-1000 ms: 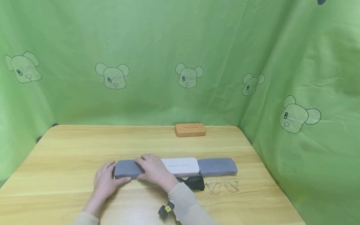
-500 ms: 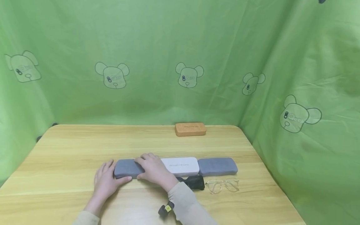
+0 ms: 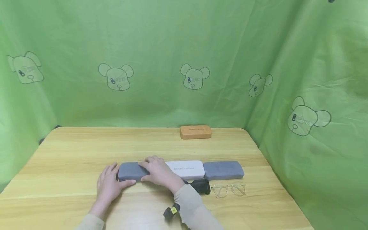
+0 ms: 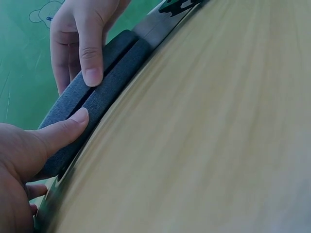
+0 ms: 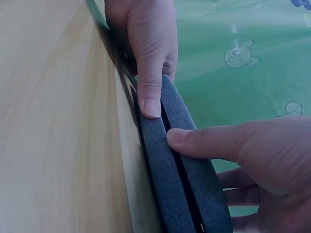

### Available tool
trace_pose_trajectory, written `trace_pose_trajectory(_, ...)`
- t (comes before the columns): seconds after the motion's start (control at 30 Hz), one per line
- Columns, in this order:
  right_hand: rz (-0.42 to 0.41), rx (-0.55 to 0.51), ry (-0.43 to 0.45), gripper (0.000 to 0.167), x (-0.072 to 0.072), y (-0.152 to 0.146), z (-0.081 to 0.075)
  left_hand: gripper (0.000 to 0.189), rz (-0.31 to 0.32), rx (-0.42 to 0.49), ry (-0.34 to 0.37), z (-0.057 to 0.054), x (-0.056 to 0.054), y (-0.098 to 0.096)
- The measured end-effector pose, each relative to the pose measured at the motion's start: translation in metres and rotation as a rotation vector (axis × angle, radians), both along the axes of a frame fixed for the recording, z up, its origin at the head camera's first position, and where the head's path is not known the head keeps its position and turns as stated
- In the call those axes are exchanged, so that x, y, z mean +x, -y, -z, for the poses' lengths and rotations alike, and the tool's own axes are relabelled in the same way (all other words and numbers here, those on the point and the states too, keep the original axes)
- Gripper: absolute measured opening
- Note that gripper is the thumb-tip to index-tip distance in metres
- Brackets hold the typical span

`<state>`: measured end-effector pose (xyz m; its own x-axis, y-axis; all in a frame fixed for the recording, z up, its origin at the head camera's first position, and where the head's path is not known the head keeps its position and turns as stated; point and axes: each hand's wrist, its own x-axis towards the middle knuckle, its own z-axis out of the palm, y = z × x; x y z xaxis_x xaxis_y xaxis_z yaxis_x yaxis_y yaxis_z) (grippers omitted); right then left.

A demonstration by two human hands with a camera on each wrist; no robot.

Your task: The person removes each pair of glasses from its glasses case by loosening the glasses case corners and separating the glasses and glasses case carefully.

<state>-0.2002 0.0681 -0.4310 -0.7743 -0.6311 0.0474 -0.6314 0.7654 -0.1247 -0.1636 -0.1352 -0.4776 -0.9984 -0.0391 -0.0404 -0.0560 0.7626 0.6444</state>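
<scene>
A blue-grey glasses case (image 3: 132,171) lies on the table, leftmost in a row of cases. My left hand (image 3: 109,185) holds its left end, the thumb low on the front. From above, my right hand (image 3: 159,171) grips the right part, fingers over the back edge and thumb at the front. In the left wrist view, a dark seam runs along the front of the glasses case (image 4: 109,90). The right wrist view has the right thumb on the upper half beside the seam and the left thumb on the lower half.
A white case (image 3: 187,169) and another blue-grey case (image 3: 224,170) continue the row rightward. Before them lie black sunglasses (image 3: 201,186), partly behind the right forearm, and thin-framed glasses (image 3: 228,190). An orange-brown case (image 3: 195,132) sits at the table's back edge. Green curtain (image 3: 155,105) surrounds the table.
The head view shifts very slightly. Both hands stay in place on the blue-grey glasses case, and nothing else visibly moves.
</scene>
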Motion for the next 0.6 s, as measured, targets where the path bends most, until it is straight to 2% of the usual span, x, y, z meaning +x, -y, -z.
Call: trace_pose_trajectory(0.6,-0.091,-0.008,0.007,0.050,-0.0060,-0.0102,0.0010,0.103,-0.007,-0.012,-0.021,0.0002,0.0002,-0.0010)
